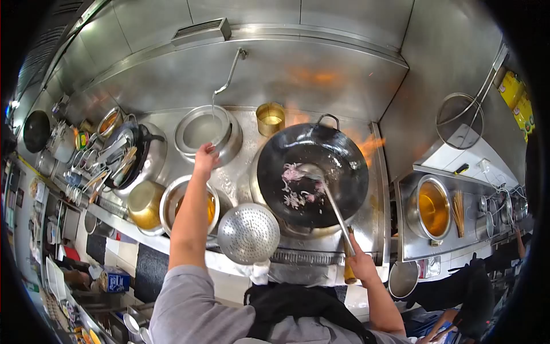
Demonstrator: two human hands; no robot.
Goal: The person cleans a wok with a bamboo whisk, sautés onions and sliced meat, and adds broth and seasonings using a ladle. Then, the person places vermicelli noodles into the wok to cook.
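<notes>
In my right hand (362, 265) is the wooden handle of a long metal ladle (337, 212). The ladle's bowl rests inside a black wok (349, 192), among pale pinkish shredded pieces of food (295, 198) with an oily sheen. My left hand (206, 157) is stretched forward, fingers apart and holding nothing. It is at the front right of a metal pot of water (200, 133); whether it touches the rim I cannot tell. Above that pot hangs a thin faucet (228, 77).
Flames (369, 146) rise behind and right of the wok. A perforated strainer (248, 234) lies at the front edge, beside a bowl of oil (166, 209). A small brass-coloured can (270, 119) stands behind. Another oil basin (433, 207) is at right; a person in black (464, 286) is nearby.
</notes>
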